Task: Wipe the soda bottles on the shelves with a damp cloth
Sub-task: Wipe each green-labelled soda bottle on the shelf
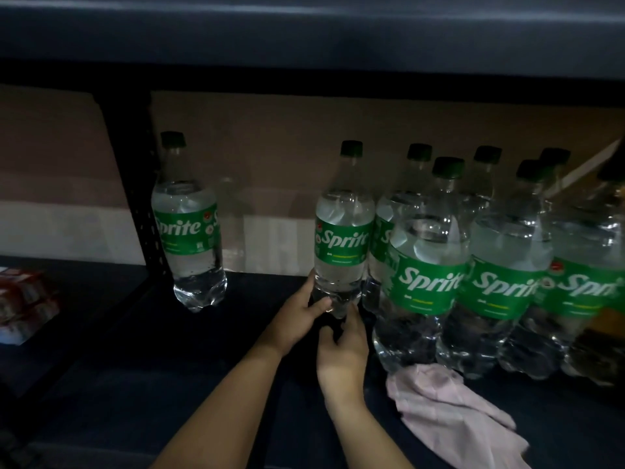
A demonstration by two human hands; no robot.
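Left hand [297,318]: fingers curled round the base of 1 Sprite bottle [343,228].
Right hand [343,350]: grips the same base.
Pink cloth [446,411]: right of grip, loose.

Both bare forearms reach forward and up from lower frame, converging near centre. Left hand [297,316] curled round base of Sprite bottle [341,238], thumb across front, fingers behind. Right hand [343,346] just below and right, fingers up against bottle bottom, back of hand toward camera; wrists close together
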